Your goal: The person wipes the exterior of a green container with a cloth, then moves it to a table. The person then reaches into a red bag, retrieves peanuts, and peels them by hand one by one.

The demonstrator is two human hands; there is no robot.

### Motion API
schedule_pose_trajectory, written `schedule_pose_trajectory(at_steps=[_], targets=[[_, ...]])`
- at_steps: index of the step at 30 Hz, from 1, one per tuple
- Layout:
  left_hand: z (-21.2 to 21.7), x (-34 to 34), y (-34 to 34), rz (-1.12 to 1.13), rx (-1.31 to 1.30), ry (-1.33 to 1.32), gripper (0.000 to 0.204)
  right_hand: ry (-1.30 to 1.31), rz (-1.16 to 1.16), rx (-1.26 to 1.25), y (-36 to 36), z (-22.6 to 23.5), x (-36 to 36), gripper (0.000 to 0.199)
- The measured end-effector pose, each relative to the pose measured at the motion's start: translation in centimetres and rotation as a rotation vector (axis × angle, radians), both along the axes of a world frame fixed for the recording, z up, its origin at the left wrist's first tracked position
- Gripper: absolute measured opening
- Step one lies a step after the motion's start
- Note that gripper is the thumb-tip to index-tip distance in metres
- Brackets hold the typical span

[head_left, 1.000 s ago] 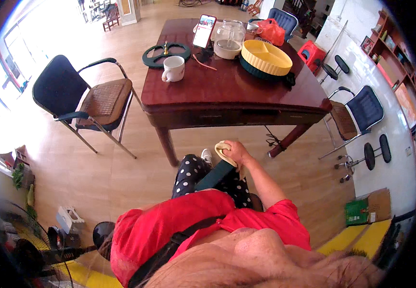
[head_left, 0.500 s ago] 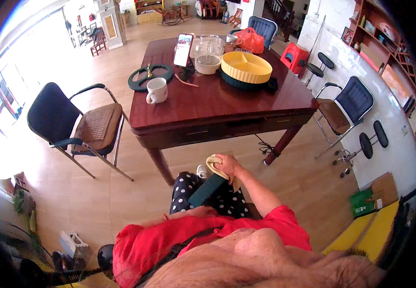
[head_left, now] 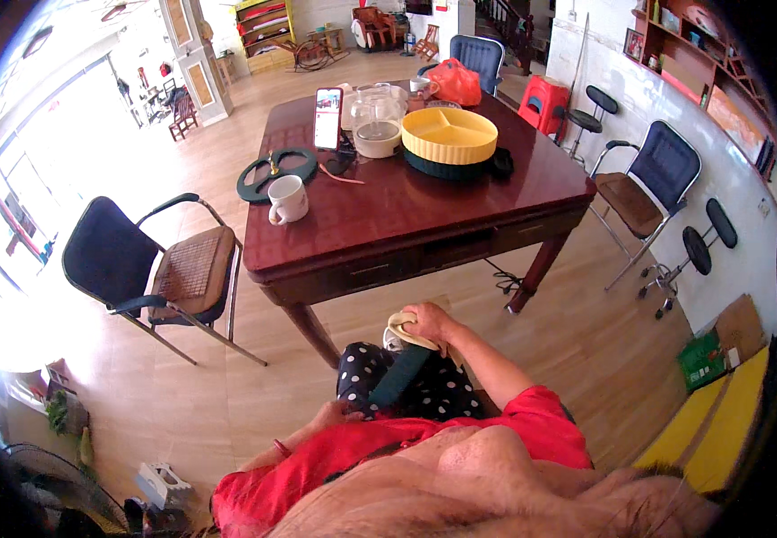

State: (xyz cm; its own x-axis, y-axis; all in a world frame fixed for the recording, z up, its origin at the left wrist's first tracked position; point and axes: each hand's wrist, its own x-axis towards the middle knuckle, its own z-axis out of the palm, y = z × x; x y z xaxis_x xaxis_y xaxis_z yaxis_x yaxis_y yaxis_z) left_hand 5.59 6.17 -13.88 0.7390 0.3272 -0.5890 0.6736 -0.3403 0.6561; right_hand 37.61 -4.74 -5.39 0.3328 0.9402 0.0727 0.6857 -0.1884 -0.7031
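My right hand (head_left: 431,323) is closed on a cream cloth (head_left: 413,339), pressed against the upper end of a dark green, flat-sided piece (head_left: 400,377). That piece lies slanted above my lap, over black trousers with white dots (head_left: 358,368). My left hand (head_left: 336,416) is beside its lower end; its fingers are mostly hidden, so I cannot make out its grip. On the red-brown table (head_left: 353,235) ahead are a white mug (head_left: 288,199), a dark green ring-shaped frame (head_left: 297,164) with a gold-coloured knob, and a yellow divided tray (head_left: 449,136) on a dark green base.
A phone (head_left: 328,118) on a stand, a clear jar (head_left: 377,124) and a red plastic bag (head_left: 454,82) stand farther back on the table. Chairs flank it at left (head_left: 169,269) and right (head_left: 644,179). A white block (head_left: 164,485) sits on the floor at lower left.
The view has shifted slightly. My left hand now shows, where before it was mostly hidden. The dark green piece has turned and looks narrower; my right hand keeps the cloth at its upper end.
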Motion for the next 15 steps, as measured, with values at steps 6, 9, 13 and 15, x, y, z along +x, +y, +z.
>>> schedule_pose_trajectory(at_steps=[6,9,13,15], targets=[[4.4,2.5,-0.9,-0.010,0.309,-0.592,0.079,0.113,-0.148,0.097,-1.6,0.9,-0.8,0.040],[7.7,3.6,-1.4,-0.060,0.483,-0.752,0.081,0.340,-0.232,0.217,-2.8,1.1,-0.4,0.034],[11.8,3.4,-1.2,0.006,0.559,-0.807,0.076,0.807,-0.306,0.232,-4.1,-2.6,0.8,0.031],[11.5,2.9,-0.6,0.139,0.394,-0.816,0.070,0.909,-0.359,0.206,-5.2,-3.1,0.0,0.032]])
